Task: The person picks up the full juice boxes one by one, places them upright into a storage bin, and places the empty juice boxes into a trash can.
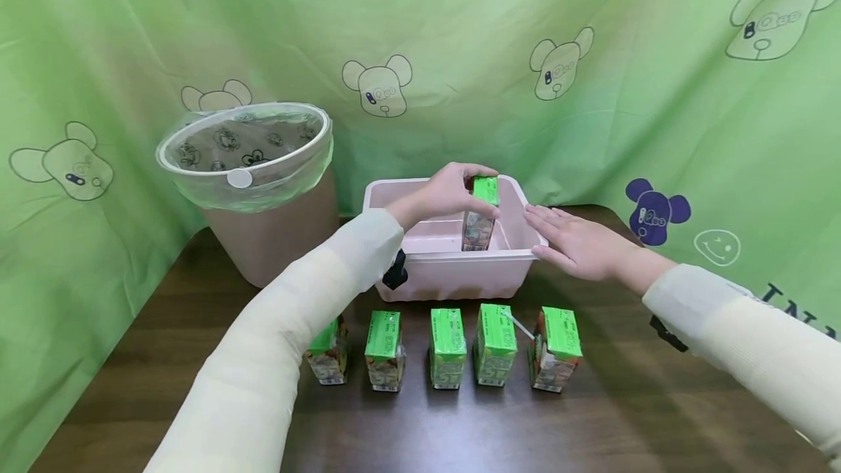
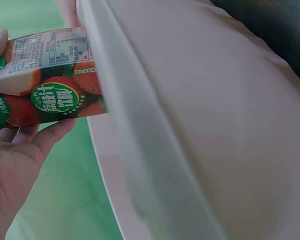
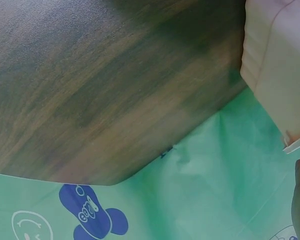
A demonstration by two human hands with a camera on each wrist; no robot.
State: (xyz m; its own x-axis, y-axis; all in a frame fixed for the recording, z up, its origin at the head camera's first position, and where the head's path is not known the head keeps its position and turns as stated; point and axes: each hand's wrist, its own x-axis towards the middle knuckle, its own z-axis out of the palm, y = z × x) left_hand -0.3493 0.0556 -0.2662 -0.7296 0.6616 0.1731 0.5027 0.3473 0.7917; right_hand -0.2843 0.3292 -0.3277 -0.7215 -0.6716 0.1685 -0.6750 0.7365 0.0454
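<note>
Across a dark surface (image 1: 499,433), five drink cartons (image 1: 448,349) stand in a row; beyond, a right hand (image 1: 581,241), fingers extended, is beside a pink tub (image 1: 456,277) where the left hand (image 1: 452,192) grips a sixth carton (image 1: 478,230) upright, lower end inside.

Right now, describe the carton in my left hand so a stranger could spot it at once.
Find the pink tub on the brown table. At its opening, the left hand grips a green-topped juice carton. Unlike the five cartons lined up in front of the tub, it alone is held.
</note>
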